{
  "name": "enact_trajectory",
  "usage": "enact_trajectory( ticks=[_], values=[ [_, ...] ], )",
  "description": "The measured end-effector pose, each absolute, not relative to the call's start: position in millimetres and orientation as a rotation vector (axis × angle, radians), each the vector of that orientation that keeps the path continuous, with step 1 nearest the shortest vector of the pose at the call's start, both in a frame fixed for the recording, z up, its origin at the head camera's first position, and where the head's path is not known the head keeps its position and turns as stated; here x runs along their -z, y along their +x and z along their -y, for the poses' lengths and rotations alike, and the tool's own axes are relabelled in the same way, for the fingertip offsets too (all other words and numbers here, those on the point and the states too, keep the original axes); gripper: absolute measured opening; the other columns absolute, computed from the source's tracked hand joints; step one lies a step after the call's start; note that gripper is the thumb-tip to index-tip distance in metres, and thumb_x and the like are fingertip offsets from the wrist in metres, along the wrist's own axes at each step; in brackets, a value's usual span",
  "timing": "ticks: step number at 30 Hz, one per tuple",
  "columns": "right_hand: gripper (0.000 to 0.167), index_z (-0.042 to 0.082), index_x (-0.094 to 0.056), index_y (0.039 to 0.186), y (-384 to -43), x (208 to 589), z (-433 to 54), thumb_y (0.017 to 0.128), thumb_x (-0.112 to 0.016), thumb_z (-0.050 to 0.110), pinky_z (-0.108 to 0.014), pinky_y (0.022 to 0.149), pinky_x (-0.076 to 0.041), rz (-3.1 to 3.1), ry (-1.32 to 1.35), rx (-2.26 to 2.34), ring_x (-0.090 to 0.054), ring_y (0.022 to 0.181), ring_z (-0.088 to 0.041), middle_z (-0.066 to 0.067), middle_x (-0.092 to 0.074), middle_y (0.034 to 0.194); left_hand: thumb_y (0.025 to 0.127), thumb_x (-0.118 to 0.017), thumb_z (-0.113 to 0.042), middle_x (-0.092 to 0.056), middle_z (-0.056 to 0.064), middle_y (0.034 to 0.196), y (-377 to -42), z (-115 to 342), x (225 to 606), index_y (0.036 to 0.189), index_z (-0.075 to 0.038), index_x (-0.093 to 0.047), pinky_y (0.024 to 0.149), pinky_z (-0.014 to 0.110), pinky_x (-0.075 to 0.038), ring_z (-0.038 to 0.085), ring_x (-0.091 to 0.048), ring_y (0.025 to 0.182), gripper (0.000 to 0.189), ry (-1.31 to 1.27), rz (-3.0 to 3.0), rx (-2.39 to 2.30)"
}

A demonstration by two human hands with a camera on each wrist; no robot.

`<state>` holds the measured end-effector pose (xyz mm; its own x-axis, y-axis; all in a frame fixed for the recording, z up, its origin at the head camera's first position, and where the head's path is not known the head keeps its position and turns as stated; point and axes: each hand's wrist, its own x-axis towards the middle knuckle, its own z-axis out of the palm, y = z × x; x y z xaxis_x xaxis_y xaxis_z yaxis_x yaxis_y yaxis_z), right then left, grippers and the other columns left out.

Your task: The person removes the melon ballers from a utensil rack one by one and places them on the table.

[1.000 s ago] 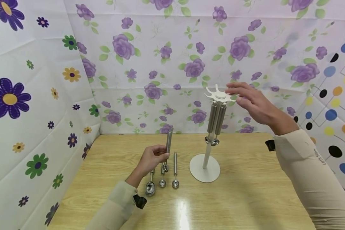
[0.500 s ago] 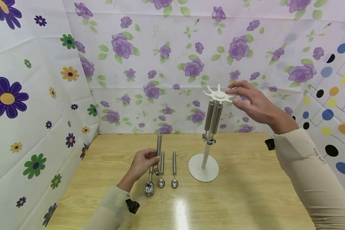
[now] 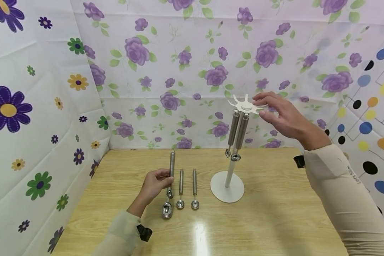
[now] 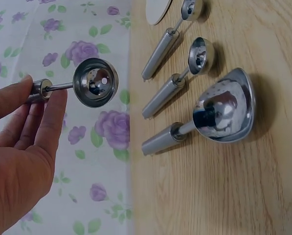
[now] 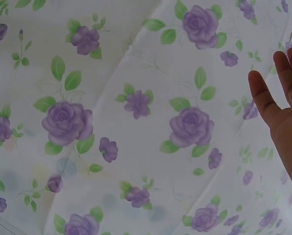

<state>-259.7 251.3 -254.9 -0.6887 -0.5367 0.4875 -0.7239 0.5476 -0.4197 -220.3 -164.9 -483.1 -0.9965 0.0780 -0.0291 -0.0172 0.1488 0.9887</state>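
Observation:
My left hand (image 3: pixel 153 184) pinches a steel melon baller (image 4: pixel 96 82) by its handle. The scoop end points down, and a small hole shows in its bowl. Below it lies a larger steel scoop (image 3: pixel 167 210) with a pointed oval bowl. My right hand (image 3: pixel 283 115) is at the top of a white utensil stand (image 3: pixel 245 106), with a hook arm between its fingers and thumb. Two steel utensils (image 3: pixel 241 131) with small bowls hang from the stand's hooks. In the right wrist view only part of the right hand (image 5: pixel 288 117) shows, its visible fingers spread.
Two more melon ballers (image 3: pixel 180 203) (image 3: pixel 195 204) lie side by side on the wooden table (image 3: pixel 262 220), between the left hand and the stand's round base (image 3: pixel 220 193). Flowered cloth (image 3: pixel 169 53) hangs behind the table, with patterned cloth at both sides.
My left hand has moved left and slightly down with the melon baller, from over the two lying ballers to over the larger scoop. The stand's hooked top has turned slightly under my right hand.

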Motion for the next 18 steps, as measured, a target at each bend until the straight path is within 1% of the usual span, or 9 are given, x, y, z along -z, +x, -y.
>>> enact_trajectory(
  ticks=[8,12,15,18],
  values=[
    [0.034,-0.005,-0.059,0.126,-265,258,-251,0.102,-0.05,0.016,-0.066,0.102,-0.033,2.433,1.063,-0.874,-0.043,0.131,-0.042,-0.017,-0.05,0.14,0.092,-0.07,0.002,-0.066,0.019,0.107,-223,172,489,0.122,0.011,-0.064,0.08,0.032,-0.06,0.033,-0.069,0.099,0.032,0.019,-2.36,-2.002],
    [0.034,-0.006,-0.059,0.126,-265,259,-251,0.102,-0.05,0.016,-0.066,0.102,-0.034,2.428,1.059,-0.868,-0.043,0.13,-0.043,-0.018,-0.05,0.139,0.092,-0.07,0.002,-0.066,0.018,0.106,-225,174,493,0.121,0.012,-0.064,0.08,0.032,-0.06,0.037,-0.069,0.1,0.031,-0.005,-2.363,-1.994],
    [0.034,-0.006,-0.059,0.127,-265,260,-252,0.102,-0.05,0.016,-0.066,0.103,-0.033,2.433,1.054,-0.882,-0.043,0.131,-0.042,-0.018,-0.05,0.139,0.091,-0.071,0.002,-0.067,0.017,0.105,-226,176,496,0.12,0.011,-0.065,0.08,0.033,-0.06,0.035,-0.069,0.099,0.031,-0.025,-2.367,-1.98],
    [0.034,-0.005,-0.059,0.127,-265,259,-252,0.102,-0.051,0.015,-0.066,0.103,-0.033,2.444,1.047,-0.895,-0.042,0.132,-0.042,-0.017,-0.05,0.14,0.092,-0.071,0.0,-0.067,0.018,0.107,-228,178,497,0.122,0.009,-0.065,0.08,0.033,-0.06,0.032,-0.069,0.098,0.032,-0.041,-2.379,-1.958]
  ],
)
